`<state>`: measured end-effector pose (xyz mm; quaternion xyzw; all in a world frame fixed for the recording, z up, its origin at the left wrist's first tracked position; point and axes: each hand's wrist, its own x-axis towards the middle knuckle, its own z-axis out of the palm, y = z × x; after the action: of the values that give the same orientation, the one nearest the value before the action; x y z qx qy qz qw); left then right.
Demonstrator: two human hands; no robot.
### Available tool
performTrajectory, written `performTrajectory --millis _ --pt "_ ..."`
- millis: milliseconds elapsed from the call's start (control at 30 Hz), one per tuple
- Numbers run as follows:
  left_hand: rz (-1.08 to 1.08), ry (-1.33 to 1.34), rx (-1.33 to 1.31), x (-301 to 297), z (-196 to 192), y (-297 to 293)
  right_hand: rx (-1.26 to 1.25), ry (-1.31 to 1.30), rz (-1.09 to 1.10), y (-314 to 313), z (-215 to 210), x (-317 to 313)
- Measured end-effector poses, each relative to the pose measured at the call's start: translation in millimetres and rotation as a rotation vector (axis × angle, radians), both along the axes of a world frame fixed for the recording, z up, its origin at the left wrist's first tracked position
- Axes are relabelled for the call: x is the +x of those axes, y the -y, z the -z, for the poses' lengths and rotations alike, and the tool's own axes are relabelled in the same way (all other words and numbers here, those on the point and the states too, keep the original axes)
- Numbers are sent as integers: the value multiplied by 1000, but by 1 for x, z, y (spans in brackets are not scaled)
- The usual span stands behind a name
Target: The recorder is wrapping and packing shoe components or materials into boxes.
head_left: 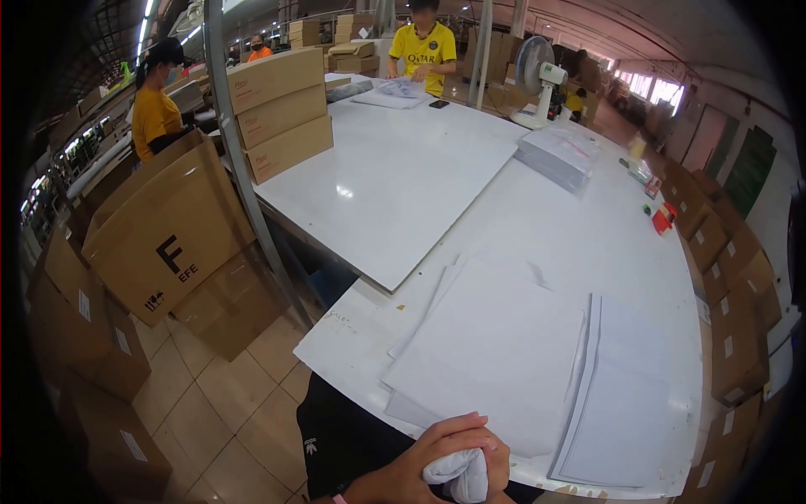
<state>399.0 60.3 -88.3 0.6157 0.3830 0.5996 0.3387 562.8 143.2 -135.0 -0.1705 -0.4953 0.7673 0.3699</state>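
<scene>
Two bare hands are meeting at the lower edge of the head view. The left hand (426,452) is lying with bent fingers over a crumpled, soft-looking white bundle (462,475), and the right hand (499,464) is cupping its other side; both are curled firmly around it. The bundle is sitting by the near edge of a broad, glossy white table (625,244); whether it is touching the tabletop, I cannot tell. Just beyond, a loose stack of flat white sheets (495,344) is lying slightly fanned, with a neater, folded white pile (621,395) resting to its right.

The person seems to be compacting the bundle. Doing this well probably means pressing evenly with both palms, tucking stray folds inward, and keeping wrists clear of the fanned sheets.
</scene>
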Motion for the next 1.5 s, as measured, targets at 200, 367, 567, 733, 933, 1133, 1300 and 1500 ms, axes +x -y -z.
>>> performTrajectory --millis 200,367,567,733,933,1133,1300,1500 --pt "-205 -104 10 22 15 -6 165 174 253 -15 59 -3" --pt "-297 22 -55 17 37 -5 563 582 425 -11 79 -12" --pt "-271 505 -241 -5 41 0 -95 345 -111 -29 -4 -35" --pt "-104 513 -277 -35 36 13 481 383 -490 -39 -60 -42" --pt "-58 497 -81 -44 62 29 505 395 -124 -89 -119 -37" --pt "-654 484 -216 -69 82 51 619 179 550 -143 -224 -42" --pt "-810 632 -239 -87 107 49 767 -117 222 -169 -498 -278" --pt "-1006 293 -433 -106 140 72 1444 497 351 -227 -360 -307"
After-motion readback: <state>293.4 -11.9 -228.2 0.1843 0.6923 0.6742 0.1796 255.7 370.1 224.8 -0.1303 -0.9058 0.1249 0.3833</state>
